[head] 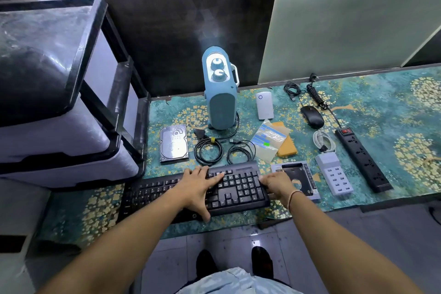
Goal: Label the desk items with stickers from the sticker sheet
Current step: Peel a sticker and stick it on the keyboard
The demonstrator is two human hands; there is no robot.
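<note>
A black keyboard [238, 190] lies slanted at the desk's front edge. My left hand [198, 186] lies flat across its middle, fingers spread to the far edge and thumb at the near edge. My right hand [278, 185] grips the keyboard's right end, fingers curled over the keys. The sticker sheet [269, 139], in a clear sleeve with blue strips and one green sticker, lies behind the keyboard on tan envelopes [287, 144]. Other desk items are a hard drive [173, 143], a blue fan heater [220, 93], a white power bank [264, 105] and a black mouse [312, 116].
Two coiled black cables [208, 150] lie between the hard drive and the sticker sheet. A drive caddy [298, 175], a white USB charger [334, 175], a white cable [324, 142] and a black power strip [362, 159] sit to the right. Stacked plastic drawers [71, 112] stand at the left.
</note>
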